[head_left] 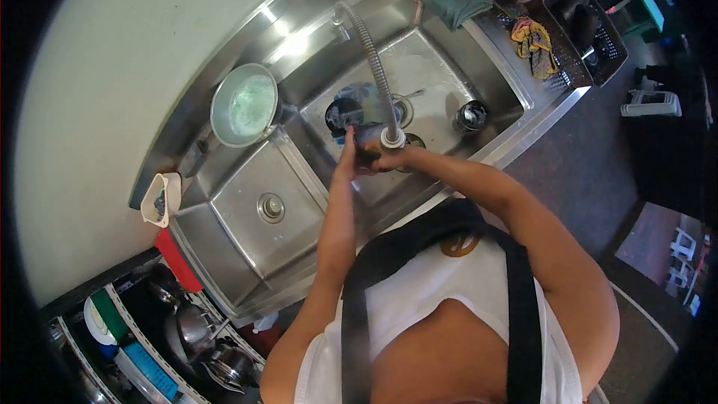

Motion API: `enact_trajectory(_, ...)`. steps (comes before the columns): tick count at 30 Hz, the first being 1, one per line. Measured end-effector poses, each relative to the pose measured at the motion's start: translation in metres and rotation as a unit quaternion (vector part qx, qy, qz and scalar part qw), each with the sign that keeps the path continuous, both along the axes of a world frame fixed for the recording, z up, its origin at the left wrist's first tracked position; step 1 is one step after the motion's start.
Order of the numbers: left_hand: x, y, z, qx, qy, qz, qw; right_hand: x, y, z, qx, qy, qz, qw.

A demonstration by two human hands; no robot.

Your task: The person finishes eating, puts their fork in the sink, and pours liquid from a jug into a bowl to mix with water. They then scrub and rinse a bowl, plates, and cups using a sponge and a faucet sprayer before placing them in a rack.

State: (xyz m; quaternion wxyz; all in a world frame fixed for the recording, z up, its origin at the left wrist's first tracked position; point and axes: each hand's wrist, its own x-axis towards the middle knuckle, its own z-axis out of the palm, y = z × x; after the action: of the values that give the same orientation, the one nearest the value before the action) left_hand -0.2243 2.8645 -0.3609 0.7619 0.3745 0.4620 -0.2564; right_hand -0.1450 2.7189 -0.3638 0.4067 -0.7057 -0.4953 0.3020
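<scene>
A pan (247, 109) of pale green, foamy liquid stands at the upper left of the frame, on the ledge behind the sink, its handle pointing toward the divider between the two basins. A beige basket (161, 200) with something grey inside sits at the left, at the sink's corner. Over the right basin (419, 56) arches a coiled hose faucet (369, 43); its white nozzle (393, 138) hangs directly above the right hand (394, 158) and partly blocks the view of it. A dark cup (471, 116) stands in the same basin, right of the drain, and a black round piece (345, 115) lies by a blue patterned item (365, 94) just beyond the hands.

The dark item (365, 155) is near the middle of the frame, low in the right basin, between both hands. The right hand is curled on it; the left hand (348, 152) is against its left side, but how far its fingers close cannot be told.

The steel surface (499, 45) at the upper right carries a yellow patterned cloth (532, 46) beside a black crate (587, 34). Pots (193, 323) fill shelving at the lower left, and a white stool (651, 103) stands on the dark floor (580, 157) at the right.
</scene>
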Motion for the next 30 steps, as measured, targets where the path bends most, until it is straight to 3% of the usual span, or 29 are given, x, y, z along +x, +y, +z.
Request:
enact_trajectory(1, -0.004, -0.004, 0.018, 0.012, -0.037, -0.006, 0.999, 0.007, -0.002, 0.001, 0.077, 0.096, -0.015, 0.992)
enact_trajectory(2, -0.009, -0.01, 0.029, 0.013, -0.037, -0.005, 0.999, 0.009, -0.004, 0.002, 0.077, 0.096, -0.014, 0.992)
enact_trajectory(3, -0.012, -0.014, 0.038, -0.022, -0.044, 0.036, 0.998, 0.012, -0.005, -0.008, 0.043, 0.302, -0.062, 0.95)
enact_trajectory(4, -0.011, -0.014, 0.041, -0.056, -0.053, 0.077, 0.994, 0.017, -0.005, -0.018, 0.008, 0.492, -0.106, 0.864)
enact_trajectory(6, -0.017, -0.01, 0.012, -0.113, -0.085, 0.095, 0.985, 0.024, -0.017, -0.023, 0.009, 0.521, -0.114, 0.846)
enact_trajectory(8, -0.02, -0.01, -0.023, -0.172, -0.122, 0.109, 0.971, 0.035, -0.029, 0.0, -0.011, 0.6, -0.259, 0.757)
enact_trajectory(10, -0.027, -0.018, -0.04, -0.223, -0.09, 0.239, 0.941, 0.049, -0.036, 0.011, -0.028, 0.606, -0.295, 0.739)
enact_trajectory(11, -0.026, -0.024, -0.043, -0.225, -0.173, 0.272, 0.92, 0.053, -0.039, 0.014, -0.048, 0.613, -0.328, 0.717)
enact_trajectory(12, -0.025, -0.026, -0.043, -0.225, -0.171, 0.271, 0.92, 0.056, -0.041, -0.011, -0.048, 0.614, -0.329, 0.716)
enact_trajectory(14, -0.018, -0.03, -0.038, -0.059, -0.298, 0.273, 0.913, 0.062, -0.042, -0.08, -0.167, 0.275, -0.439, 0.839)
enact_trajectory(15, -0.012, -0.031, -0.031, -0.06, -0.3, 0.273, 0.912, 0.063, -0.043, -0.074, -0.167, 0.272, -0.44, 0.84)
enact_trajectory(17, -0.008, -0.034, -0.013, 0.077, -0.229, 0.178, 0.954, 0.044, -0.041, -0.046, -0.04, 0.124, -0.451, 0.883)
enact_trajectory(19, -0.006, -0.042, -0.032, 0.125, -0.238, 0.124, 0.955, 0.013, -0.03, -0.016, 0.033, -0.059, -0.461, 0.885)
enact_trajectory(21, 0.002, -0.057, -0.032, 0.197, -0.264, 0.066, 0.942, -0.015, -0.031, 0.033, 0.12, -0.026, -0.341, 0.932)
enact_trajectory(23, -0.006, -0.061, -0.037, 0.119, -0.295, 0.081, 0.945, -0.025, -0.027, -0.027, 0.143, 0.005, -0.239, 0.96)
enact_trajectory(24, -0.005, -0.06, -0.033, 0.125, -0.276, 0.024, 0.953, -0.021, -0.033, -0.008, 0.087, -0.064, -0.239, 0.965)
enact_trajectory(25, -0.004, -0.073, -0.018, 0.091, -0.264, 0.081, 0.957, -0.01, -0.036, 0.005, 0.059, -0.146, -0.232, 0.96)
enact_trajectory(26, -0.006, -0.079, 0.005, 0.087, -0.268, 0.032, 0.959, 0.0, -0.037, 0.013, 0.027, -0.221, -0.222, 0.949)
enact_trajectory(29, -0.014, -0.08, -0.018, 0.139, -0.35, -0.02, 0.926, 0.035, -0.026, -0.02, 0.058, -0.208, -0.259, 0.942)
enact_trajectory(30, -0.012, -0.082, -0.017, 0.143, -0.341, -0.017, 0.929, 0.044, -0.02, -0.02, -0.026, -0.198, -0.244, 0.949)
